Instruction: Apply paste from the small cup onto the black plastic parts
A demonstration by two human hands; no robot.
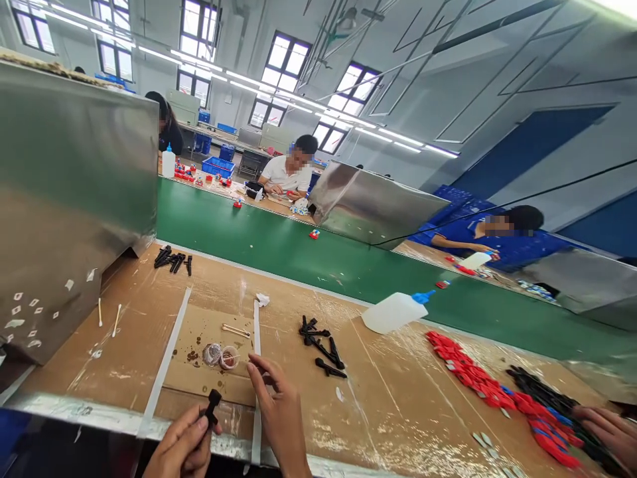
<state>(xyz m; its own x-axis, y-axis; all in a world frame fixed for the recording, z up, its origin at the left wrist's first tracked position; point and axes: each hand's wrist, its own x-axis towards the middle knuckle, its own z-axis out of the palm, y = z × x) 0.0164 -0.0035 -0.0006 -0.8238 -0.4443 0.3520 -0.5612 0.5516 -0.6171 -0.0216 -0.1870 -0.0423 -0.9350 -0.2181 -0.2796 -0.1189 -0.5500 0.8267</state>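
Note:
My left hand (183, 443) is closed on a small black plastic part (213, 402), its blocky head pointing up near the table's front edge. My right hand (279, 406) pinches a thin pale stick, seemingly a cotton swab (235, 358); its far end is in a small round cup (229, 364) with brownish contents. Touching that cup is a second clear cup or lid (212, 354). Both rest on a stained cardboard sheet (192, 325), with cotton swabs (235, 330) lying behind them.
Black parts lie in piles at the back left (172, 259) and right of the cardboard (321, 345). A white bottle (395, 313) lies near the green belt (279, 229). Red parts (468, 372) and another person's hand (610, 431) are rightward. A metal panel (79, 199) borders the left.

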